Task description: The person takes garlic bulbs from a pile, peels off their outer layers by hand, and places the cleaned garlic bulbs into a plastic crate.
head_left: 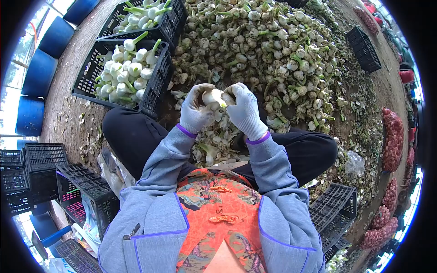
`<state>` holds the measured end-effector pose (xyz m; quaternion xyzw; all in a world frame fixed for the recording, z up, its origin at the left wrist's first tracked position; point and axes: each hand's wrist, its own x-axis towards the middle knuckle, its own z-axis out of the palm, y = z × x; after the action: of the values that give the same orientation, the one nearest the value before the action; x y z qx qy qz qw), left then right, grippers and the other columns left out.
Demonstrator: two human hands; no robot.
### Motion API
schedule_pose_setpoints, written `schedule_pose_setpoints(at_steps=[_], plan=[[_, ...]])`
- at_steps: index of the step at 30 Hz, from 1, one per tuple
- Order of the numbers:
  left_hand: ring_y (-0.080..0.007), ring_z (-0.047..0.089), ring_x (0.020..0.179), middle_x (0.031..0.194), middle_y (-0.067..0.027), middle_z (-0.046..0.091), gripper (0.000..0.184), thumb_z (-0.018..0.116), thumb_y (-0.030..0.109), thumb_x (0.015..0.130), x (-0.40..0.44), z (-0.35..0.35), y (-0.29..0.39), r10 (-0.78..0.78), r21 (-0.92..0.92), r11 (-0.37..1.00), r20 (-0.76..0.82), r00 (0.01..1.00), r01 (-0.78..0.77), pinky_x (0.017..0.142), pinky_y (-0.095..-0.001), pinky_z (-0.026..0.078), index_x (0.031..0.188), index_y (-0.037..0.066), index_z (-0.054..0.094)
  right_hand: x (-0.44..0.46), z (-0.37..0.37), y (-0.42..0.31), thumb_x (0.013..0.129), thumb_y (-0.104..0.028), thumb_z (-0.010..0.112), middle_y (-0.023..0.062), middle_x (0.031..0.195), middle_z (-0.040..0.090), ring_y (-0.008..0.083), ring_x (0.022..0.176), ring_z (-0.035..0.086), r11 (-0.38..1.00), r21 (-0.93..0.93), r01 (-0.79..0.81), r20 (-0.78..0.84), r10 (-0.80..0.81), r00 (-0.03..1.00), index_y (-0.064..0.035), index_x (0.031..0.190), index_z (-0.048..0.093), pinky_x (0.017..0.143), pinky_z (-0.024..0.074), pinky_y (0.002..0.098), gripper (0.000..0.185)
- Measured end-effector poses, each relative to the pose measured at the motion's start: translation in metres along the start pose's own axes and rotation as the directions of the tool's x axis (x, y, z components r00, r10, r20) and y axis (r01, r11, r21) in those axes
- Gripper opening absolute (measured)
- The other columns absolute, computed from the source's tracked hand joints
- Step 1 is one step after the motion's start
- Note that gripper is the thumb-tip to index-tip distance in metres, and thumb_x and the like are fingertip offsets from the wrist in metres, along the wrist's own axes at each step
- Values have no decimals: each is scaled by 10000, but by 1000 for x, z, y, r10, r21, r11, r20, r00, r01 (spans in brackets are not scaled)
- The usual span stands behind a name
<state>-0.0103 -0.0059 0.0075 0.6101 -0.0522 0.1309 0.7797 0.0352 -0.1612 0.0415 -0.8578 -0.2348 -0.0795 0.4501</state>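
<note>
A black crate (159, 86) of white bulbs stands at left. At centre, the gloved left hand (198, 109) holds a white bulb (211, 97) between thumb and fingers; the gloved right hand (246, 109) curls against it, grip unclear. Beyond spreads a bulb heap (282, 59); far right, red sacks (392, 141).

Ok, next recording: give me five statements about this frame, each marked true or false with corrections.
1. The left hand and right hand are both gloved. True.
2. The left hand is empty. False: it holds a pale bulb.
3. A loaded black crate stands on the left. True.
4. Only bare ground lies straight ahead. False: a large bulb heap is there.
5. Reddish sacks lie on the right. True.
</note>
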Motion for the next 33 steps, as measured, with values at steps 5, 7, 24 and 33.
schedule_pose_setpoints(at_steps=[5, 7, 24, 33], plan=[[-158, 559, 1062, 1170, -71, 555, 464, 765, 72, 774, 1, -5, -11, 51, -21, 998, -39, 998, -52, 933, -290, 454, 1167, 14, 525, 1, -4, -2, 784, -77, 661, 146, 869, 614, 304, 806, 623, 994, 92, -55, 34, 52, 998, 5, 867, 648, 706, 495, 370, 117], [-161, 561, 1065, 1172, -75, 554, 415, 742, 72, 797, 1, -8, -14, 20, -28, 999, -2, 1000, -20, 934, -292, 456, 1151, 13, 533, 1, -7, -3, 775, -50, 669, 146, 861, 622, 281, 800, 633, 995, 87, -46, 54, 42, 998, 14, 873, 659, 703, 499, 350, 117], [-171, 577, 1052, 1196, -92, 538, 398, 741, 122, 821, -1, 8, -8, 6, 39, 999, -48, 999, -4, 918, -307, 479, 1143, 13, 536, -5, 7, 6, 763, -91, 623, 176, 925, 560, 359, 857, 584, 996, 46, -78, -4, 78, 997, 11, 871, 575, 753, 478, 417, 155], [-195, 550, 1148, 1335, -107, 516, 254, 584, 105, 936, 1, 1, -26, -85, -243, 968, -91, 992, 61, 949, -324, 477, 1176, 25, 608, 6, 13, 43, 781, -93, 617, 169, 947, 581, 352, 878, 591, 976, -30, -215, -166, 207, 964, 10, 867, 601, 780, 480, 403, 136]])
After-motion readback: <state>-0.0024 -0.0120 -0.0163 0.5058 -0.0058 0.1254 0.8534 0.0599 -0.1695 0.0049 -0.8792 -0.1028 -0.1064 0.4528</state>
